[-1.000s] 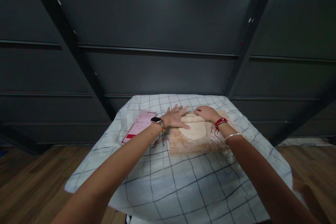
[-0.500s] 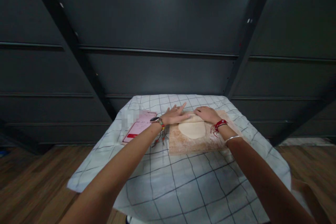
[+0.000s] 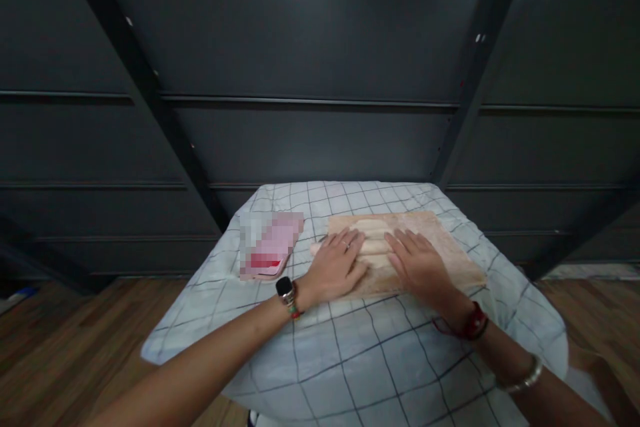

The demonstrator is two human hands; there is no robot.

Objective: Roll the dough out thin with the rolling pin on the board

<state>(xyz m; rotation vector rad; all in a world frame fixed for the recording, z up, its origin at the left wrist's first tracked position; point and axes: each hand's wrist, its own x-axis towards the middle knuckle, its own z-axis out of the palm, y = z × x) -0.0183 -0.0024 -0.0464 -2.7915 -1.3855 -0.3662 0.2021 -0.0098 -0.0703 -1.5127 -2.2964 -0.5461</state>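
Steer clear of pink phone (image 3: 283, 240) at far left. Left hand (image 3: 337, 267) flat over rolling pin (image 3: 375, 248), grip loose, fingers extended, not wrapped round. Press evenly through pin onto dough (image 3: 373, 225), spread beneath on board (image 3: 375, 285) between hands; roll straight. Right hand (image 3: 419, 265) palm-down too, grip equally loose; match pressure both sides.

A dark grey panelled wall (image 3: 320, 40) with slanting beams (image 3: 135, 67) stands behind the worktop (image 3: 360, 360), draped in checked white cloth (image 3: 280, 327); brown wood-look floor (image 3: 85, 340) lies in dim light.
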